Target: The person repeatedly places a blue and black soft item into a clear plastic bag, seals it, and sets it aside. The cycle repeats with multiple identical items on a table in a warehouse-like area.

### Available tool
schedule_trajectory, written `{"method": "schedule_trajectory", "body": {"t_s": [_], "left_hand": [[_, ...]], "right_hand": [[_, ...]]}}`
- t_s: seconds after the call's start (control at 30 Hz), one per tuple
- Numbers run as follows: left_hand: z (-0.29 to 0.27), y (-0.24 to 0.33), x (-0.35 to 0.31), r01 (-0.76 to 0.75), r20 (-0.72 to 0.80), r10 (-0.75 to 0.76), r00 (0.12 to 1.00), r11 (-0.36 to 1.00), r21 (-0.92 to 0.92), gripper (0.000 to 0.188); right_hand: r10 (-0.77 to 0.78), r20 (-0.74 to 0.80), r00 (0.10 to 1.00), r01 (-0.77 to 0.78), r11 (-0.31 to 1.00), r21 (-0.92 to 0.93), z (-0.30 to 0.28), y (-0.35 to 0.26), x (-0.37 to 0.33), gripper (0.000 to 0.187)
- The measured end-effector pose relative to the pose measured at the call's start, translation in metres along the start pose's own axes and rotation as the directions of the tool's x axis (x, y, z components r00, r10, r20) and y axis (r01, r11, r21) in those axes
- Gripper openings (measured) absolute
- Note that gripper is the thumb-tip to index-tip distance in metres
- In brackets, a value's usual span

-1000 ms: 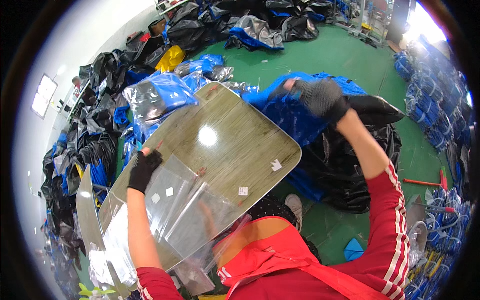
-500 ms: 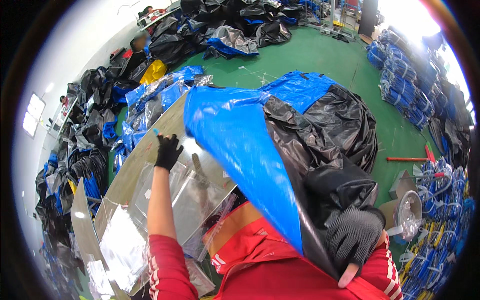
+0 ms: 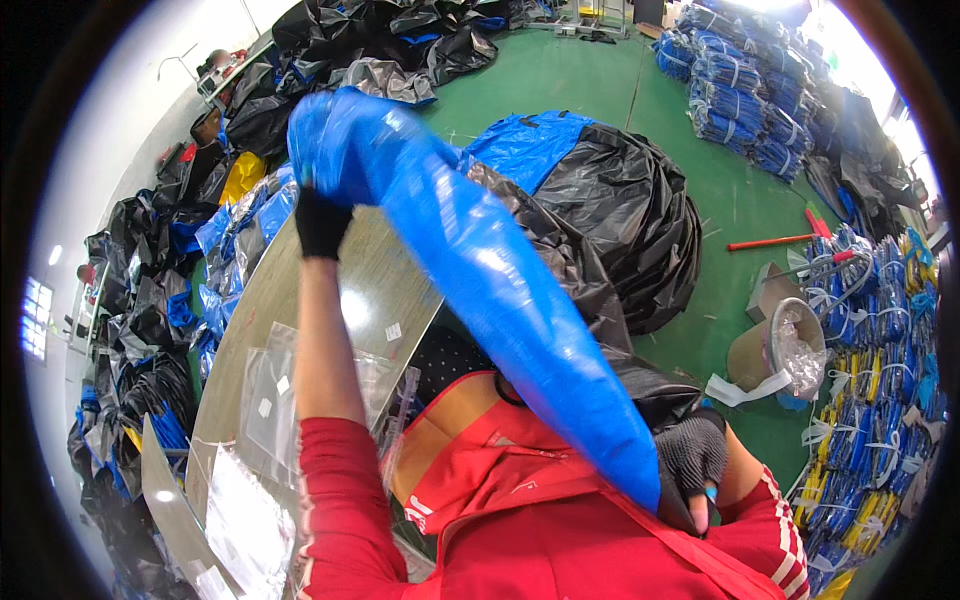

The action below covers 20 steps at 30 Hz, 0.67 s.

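A long blue and black plastic tarpaulin stretches slantwise across my front, its blue side blurred at the far left end. My left hand, in a black fingerless glove, reaches far forward and grips that end over the table; the sheet covers most of its fingers. Close to my right side, my right hand, in a grey and black fingerless glove, is closed on the sheet's near end. The black part trails down to a large crumpled heap on the floor.
Under my left arm is a shiny table with clear plastic bags. At right stand a bin holding clear plastic, a red-handled tool and tied blue bundles. Dark sheets pile up along the left wall.
My left hand has moved forward from above the table to the sheet's far end and taken hold. The blue sheet is drawn out further left into a narrower strip. The view has shifted.
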<state>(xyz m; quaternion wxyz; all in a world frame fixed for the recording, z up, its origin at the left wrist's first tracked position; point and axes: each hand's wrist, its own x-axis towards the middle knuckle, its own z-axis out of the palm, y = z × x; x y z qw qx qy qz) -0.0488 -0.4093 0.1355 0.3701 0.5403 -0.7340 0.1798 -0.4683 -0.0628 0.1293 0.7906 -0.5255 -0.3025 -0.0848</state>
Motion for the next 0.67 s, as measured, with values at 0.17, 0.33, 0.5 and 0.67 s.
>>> {"method": "schedule_trajectory", "body": {"t_s": [0.17,0.33,0.5,0.67], "left_hand": [[-0.150,-0.013,0.138,0.611,0.459,-0.404,0.791,0.502,-0.612,0.025],[-0.347,-0.110,0.134,0.573,0.342,-0.467,0.816,0.570,-0.588,0.046],[-0.418,-0.161,0.021,0.644,0.387,-0.524,0.759,0.515,-0.566,0.049],[-0.385,-0.142,-0.071,0.383,0.065,-0.600,0.798,0.587,0.713,0.053]], "right_hand": [[0.277,0.015,0.961,-0.276,0.960,-0.054,-0.049,0.015,-0.005,0.021],[0.321,0.023,0.947,-0.315,0.938,-0.144,-0.100,-0.008,-0.009,0.052],[0.588,-0.535,0.607,-0.394,0.807,0.439,-0.162,-0.020,0.002,0.057],[-0.223,-0.756,0.615,-0.669,0.360,-0.650,-0.243,-0.022,0.023,0.028]]}}
